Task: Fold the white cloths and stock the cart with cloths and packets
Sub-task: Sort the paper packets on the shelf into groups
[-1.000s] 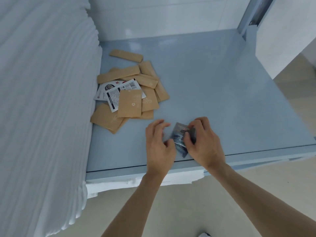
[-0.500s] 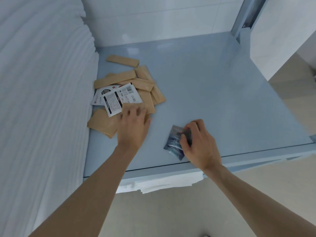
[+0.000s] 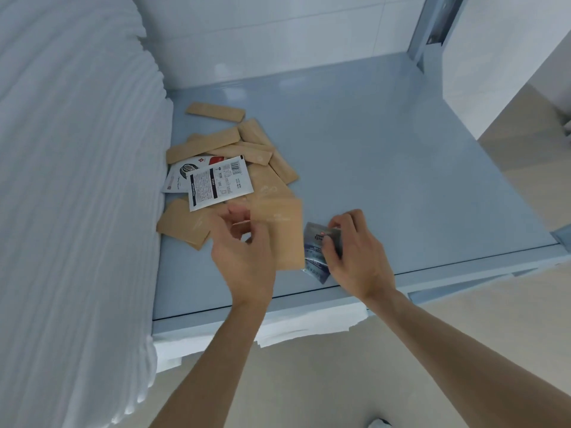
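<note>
On the pale blue cart shelf (image 3: 386, 168) lies a loose pile of tan packets (image 3: 256, 149), with two white printed packets (image 3: 219, 183) on top of it. My left hand (image 3: 244, 254) pinches a square tan packet (image 3: 284, 230), lifted off the pile and blurred by motion. Just to its right, my right hand (image 3: 352, 254) grips a small stack of grey-blue packets (image 3: 318, 251) standing on the shelf near the front edge. A tall stack of folded white cloths (image 3: 77, 196) fills the left side of the shelf.
A white wall (image 3: 278, 35) closes the shelf at the back, and a metal upright (image 3: 432, 29) stands at its back right corner. White cloth edges (image 3: 293, 329) hang below the shelf's front lip. Beige floor lies to the right and below.
My left hand went from beside the right hand out to the tan pile, took a square tan packet and brought it back towards the right hand. The right hand kept its hold on the grey-blue packets.
</note>
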Demonstrator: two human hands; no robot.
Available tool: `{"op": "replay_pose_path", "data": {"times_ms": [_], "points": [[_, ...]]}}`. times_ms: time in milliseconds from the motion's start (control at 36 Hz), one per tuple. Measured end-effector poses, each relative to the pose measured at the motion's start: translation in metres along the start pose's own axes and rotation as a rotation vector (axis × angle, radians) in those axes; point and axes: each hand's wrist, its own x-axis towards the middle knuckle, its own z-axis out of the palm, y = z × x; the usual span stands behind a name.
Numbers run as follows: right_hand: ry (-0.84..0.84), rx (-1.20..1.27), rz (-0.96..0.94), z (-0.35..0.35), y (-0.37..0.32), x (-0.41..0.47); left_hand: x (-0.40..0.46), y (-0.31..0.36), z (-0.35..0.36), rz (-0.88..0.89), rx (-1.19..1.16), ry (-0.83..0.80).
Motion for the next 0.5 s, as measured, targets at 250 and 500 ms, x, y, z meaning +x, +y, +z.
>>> {"op": "replay_pose_path", "data": {"times_ms": [250, 500], "points": [[-0.009, 0.111, -0.010, -0.001, 0.002, -0.003, -0.015, -0.022, 0.016, -0.417, -0.069, -0.247], [0.101, 0.299, 0.042, 0.000, 0.009, 0.000, -0.024, -0.035, 0.022, -0.274, -0.014, -0.293]]}}
